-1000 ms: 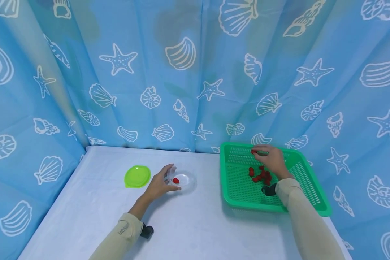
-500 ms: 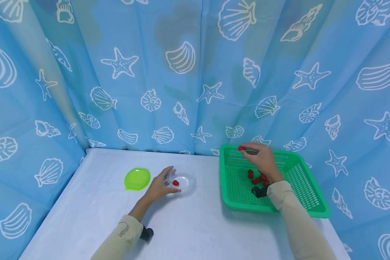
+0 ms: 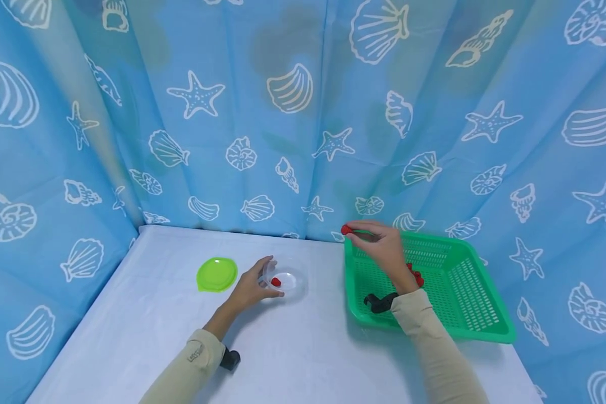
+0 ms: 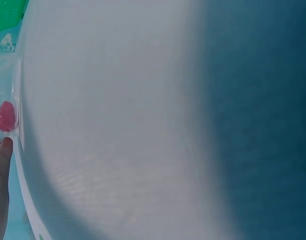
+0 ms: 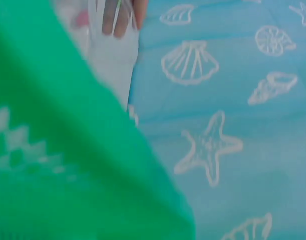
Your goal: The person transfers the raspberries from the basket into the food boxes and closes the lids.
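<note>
My left hand [image 3: 247, 290] holds a clear plastic bowl [image 3: 290, 279] by its left side, thumb at the near edge and fingers at the far edge. Inside that bowl lies one red raspberry [image 3: 276, 282], its bumpy surface showing in the left wrist view. Between the thumb and fingertips of my right hand [image 3: 384, 249] another raspberry [image 3: 346, 229] is pinched, above the left rim of a green plastic basket [image 3: 361, 318]. More raspberries [image 3: 418, 278] lie in the basket, partly hidden behind my right wrist.
A lime-green lid [image 3: 217, 274] lies on the white tablecloth [image 3: 303, 359], left of the bowl. Blue curtains [image 3: 262, 134] with white shell prints hang behind the table and on both sides.
My right hand has moved left from over the basket's middle to its left rim, carrying the pinched raspberry. The left hand and bowl have stayed in place.
</note>
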`<act>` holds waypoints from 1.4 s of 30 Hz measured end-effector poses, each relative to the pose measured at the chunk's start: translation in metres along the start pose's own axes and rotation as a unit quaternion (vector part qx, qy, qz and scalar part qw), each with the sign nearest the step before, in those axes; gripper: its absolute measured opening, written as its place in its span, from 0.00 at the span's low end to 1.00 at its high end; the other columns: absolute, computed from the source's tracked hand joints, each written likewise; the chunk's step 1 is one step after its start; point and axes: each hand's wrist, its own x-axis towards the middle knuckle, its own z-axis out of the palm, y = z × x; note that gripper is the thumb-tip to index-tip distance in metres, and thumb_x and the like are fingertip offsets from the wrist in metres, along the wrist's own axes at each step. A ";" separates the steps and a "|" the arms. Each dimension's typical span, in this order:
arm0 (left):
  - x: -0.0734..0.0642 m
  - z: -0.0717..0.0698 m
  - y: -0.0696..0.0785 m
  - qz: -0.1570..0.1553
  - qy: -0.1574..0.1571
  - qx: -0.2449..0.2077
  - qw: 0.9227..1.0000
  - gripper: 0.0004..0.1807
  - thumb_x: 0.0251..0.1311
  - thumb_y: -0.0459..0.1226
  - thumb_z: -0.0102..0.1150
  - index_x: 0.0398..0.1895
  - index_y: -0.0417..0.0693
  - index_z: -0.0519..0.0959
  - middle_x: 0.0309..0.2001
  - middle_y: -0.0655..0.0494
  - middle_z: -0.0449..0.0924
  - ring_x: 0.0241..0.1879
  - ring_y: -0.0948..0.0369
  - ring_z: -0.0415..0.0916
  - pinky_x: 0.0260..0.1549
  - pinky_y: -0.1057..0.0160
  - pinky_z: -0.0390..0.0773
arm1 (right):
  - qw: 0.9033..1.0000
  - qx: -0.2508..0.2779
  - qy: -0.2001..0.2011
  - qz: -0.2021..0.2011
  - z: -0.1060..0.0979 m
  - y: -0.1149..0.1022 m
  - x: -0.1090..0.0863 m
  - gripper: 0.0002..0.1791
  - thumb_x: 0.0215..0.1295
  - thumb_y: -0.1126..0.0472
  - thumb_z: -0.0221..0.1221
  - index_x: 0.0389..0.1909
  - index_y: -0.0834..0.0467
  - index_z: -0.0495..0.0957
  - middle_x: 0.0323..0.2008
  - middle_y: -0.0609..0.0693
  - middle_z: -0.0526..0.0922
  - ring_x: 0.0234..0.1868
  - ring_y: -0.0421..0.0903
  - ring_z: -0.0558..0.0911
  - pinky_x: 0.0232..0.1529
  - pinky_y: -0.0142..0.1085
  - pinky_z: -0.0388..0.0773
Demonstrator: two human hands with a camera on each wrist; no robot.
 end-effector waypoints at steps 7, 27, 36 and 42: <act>-0.001 -0.001 -0.004 0.000 0.006 -0.002 1.000 0.53 0.41 0.40 0.80 0.73 0.49 0.61 0.69 0.50 0.65 0.70 0.47 0.59 0.57 0.51 0.73 | 0.999 0.043 0.004 -0.013 0.041 -0.005 0.000 0.14 0.57 0.76 0.64 0.45 0.73 0.81 0.46 0.67 0.82 0.49 0.53 0.82 0.45 0.41 0.83; 0.001 -0.002 0.001 -0.004 0.016 0.015 1.000 0.53 0.42 0.40 0.80 0.73 0.50 0.60 0.71 0.49 0.63 0.69 0.47 0.60 0.56 0.50 0.74 | 0.998 -0.041 0.044 -0.001 0.140 0.030 -0.037 0.15 0.56 0.68 0.69 0.46 0.61 0.85 0.46 0.53 0.85 0.47 0.49 0.84 0.45 0.42 0.82; 0.003 -0.008 -0.003 0.004 0.006 0.022 1.000 0.52 0.42 0.41 0.80 0.73 0.50 0.61 0.68 0.50 0.66 0.67 0.46 0.63 0.55 0.51 0.75 | 0.996 -0.058 0.068 -0.003 0.164 0.065 -0.048 0.13 0.59 0.62 0.69 0.46 0.57 0.86 0.46 0.46 0.85 0.46 0.42 0.84 0.46 0.36 0.81; -0.001 -0.005 -0.006 0.005 0.003 0.017 1.000 0.52 0.43 0.41 0.79 0.73 0.50 0.61 0.70 0.49 0.64 0.68 0.46 0.63 0.55 0.51 0.75 | 0.996 -0.066 0.065 -0.014 0.173 0.081 -0.052 0.14 0.57 0.65 0.69 0.46 0.55 0.86 0.45 0.45 0.84 0.46 0.40 0.84 0.47 0.34 0.80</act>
